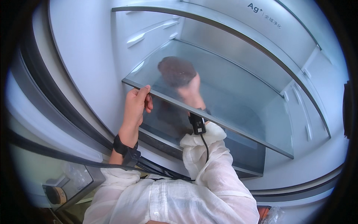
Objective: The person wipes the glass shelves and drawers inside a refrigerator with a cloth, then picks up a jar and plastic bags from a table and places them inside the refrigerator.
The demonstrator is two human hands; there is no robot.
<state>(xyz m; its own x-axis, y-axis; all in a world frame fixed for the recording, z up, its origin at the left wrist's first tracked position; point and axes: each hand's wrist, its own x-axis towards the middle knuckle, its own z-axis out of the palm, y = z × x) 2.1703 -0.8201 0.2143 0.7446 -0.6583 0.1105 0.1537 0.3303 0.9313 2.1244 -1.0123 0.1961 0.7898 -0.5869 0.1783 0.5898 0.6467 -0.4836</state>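
Inside an open refrigerator, my left hand (139,102) grips the front edge of a glass shelf (167,96) near its left end, thumb on top and fingers curled below. My right hand (191,88) is under the same shelf and shows blurred through the glass. It holds a dark brown cloth (176,71), bunched up near the underside of the glass. How the right fingers lie is hidden by the cloth. A black device with a cable (198,123) is strapped at my right wrist, and a black band with a device (125,148) is on my left wrist.
Another glass shelf (223,26) spans above. Molded shelf supports (135,40) line the side walls. A dark surface with a pale front edge (160,137) lies below. At lower left, a door bin (89,179) holds a round-lidded jar (56,195) and clear plastic. Cables cross before my waist.
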